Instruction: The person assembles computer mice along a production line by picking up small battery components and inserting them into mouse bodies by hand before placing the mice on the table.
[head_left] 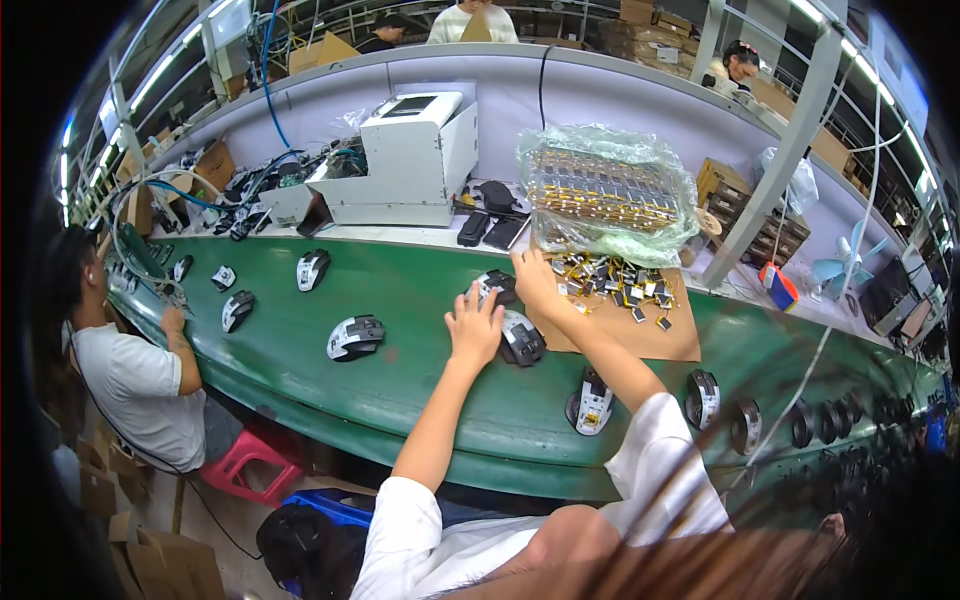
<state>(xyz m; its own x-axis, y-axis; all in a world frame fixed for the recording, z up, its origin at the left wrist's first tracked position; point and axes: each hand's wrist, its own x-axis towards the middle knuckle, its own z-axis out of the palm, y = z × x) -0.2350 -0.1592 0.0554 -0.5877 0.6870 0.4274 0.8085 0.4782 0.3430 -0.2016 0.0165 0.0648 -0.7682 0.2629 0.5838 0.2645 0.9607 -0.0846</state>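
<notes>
Centrally, two partly assembled computer mice lie close together on the green bench [430, 425], directly before the person. The left hand [474, 326], its fingers spread apart, reaches over the upper mouse [503, 288], with fingertips at its pale left part; the lower mouse [522, 340], grey and black, lies just beside this hand, to its right. The right hand [536, 280] is bent, fingers curled inward, to the right of the upper mouse and at the left edge of a brown cardboard sheet [660, 340]; whether its fingertips are closed on anything cannot be told. On the sheet lies a loose heap of small flat battery-like pieces [630, 288], black and silver with yellow ends. Behind the heap, a clear plastic bag [640, 243] encloses rows of similar pieces. A further open mouse [592, 402] lies below the right forearm, and a white-and-black mouse [355, 338] well to the left. A white boxy machine [400, 170] stands behind the bench; at far left sits a co-worker [140, 370] in a white shirt.
</notes>
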